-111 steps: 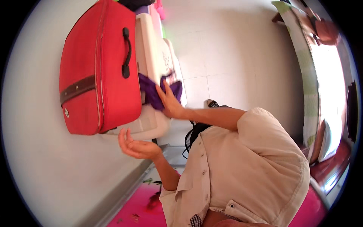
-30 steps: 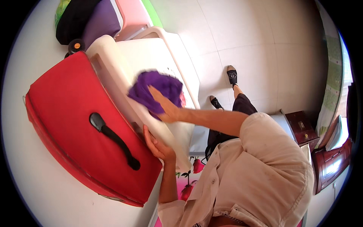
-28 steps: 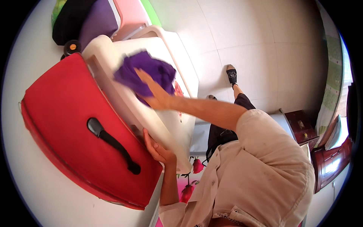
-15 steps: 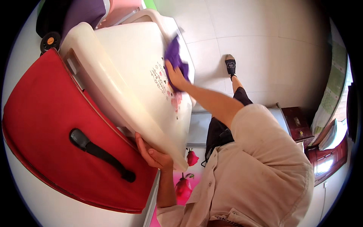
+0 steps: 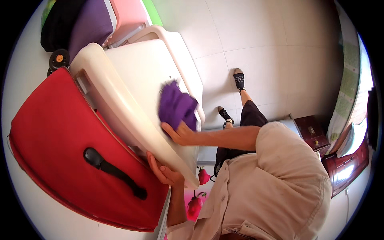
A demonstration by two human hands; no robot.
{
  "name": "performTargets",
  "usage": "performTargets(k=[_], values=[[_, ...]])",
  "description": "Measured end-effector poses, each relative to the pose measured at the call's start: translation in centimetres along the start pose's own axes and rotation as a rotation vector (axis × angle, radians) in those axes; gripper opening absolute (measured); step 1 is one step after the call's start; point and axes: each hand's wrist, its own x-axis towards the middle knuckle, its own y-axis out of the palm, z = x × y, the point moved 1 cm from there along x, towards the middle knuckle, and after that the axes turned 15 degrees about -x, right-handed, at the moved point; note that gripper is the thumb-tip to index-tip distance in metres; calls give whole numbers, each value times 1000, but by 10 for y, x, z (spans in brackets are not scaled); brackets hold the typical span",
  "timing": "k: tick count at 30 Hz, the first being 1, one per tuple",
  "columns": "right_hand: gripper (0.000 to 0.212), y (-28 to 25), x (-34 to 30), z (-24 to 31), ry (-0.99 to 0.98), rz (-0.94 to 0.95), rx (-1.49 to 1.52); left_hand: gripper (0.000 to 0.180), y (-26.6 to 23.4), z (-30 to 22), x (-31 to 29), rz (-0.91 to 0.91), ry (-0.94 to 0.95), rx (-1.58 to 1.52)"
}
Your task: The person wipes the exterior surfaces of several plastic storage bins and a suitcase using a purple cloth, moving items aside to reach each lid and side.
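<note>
A purple cloth [image 5: 176, 105] lies bunched under my right hand [image 5: 180, 134], which presses it on a cream plastic piece like a storage-box lid or tabletop. This cream piece [image 5: 128, 60] is tilted, with thick raised rims along its sides. The cloth and hand hide most of the print on its face. At the near end, my left hand [image 5: 166, 170] grips the outer side of the left rim, its fingers between the rim and a red suitcase [image 5: 60, 152].
The suitcase has a black handle [image 5: 116, 172] and stands close on the left. Purple and pink containers [image 5: 128, 18] are at the far left. Tiled floor [image 5: 256, 32] stretches to the far right; a dark wooden drawer cabinet [image 5: 312, 130] is at the right.
My right hand has drawn the cloth nearer along the cream face, covering most of the print. My left hand stays on the rim. The view has shifted slightly and a second foot shows.
</note>
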Motion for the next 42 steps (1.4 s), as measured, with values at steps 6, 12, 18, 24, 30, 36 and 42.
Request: performTargets(k=[6,12,18,24,30,36,42], values=[[37,10,219,-47,141,-216,348,46,1,0,6,49,72,-11],[55,50,286,-160,707,282,185,46,-9,10,-1,42,110,40],[59,93,104,-210,670,26,272,51,-9,14,-5,51,104,20],[87,55,16,-141,1176,431,458,47,-5,3,0,9,88,108],[73,48,-20,-109,1173,359,417,46,3,-5,1,-6,9,-34],[52,25,-10,-23,972,154,329,45,5,-12,0,-1,25,-60],[52,-7,11,20,507,143,498,42,-3,-14,0,0,68,-89]])
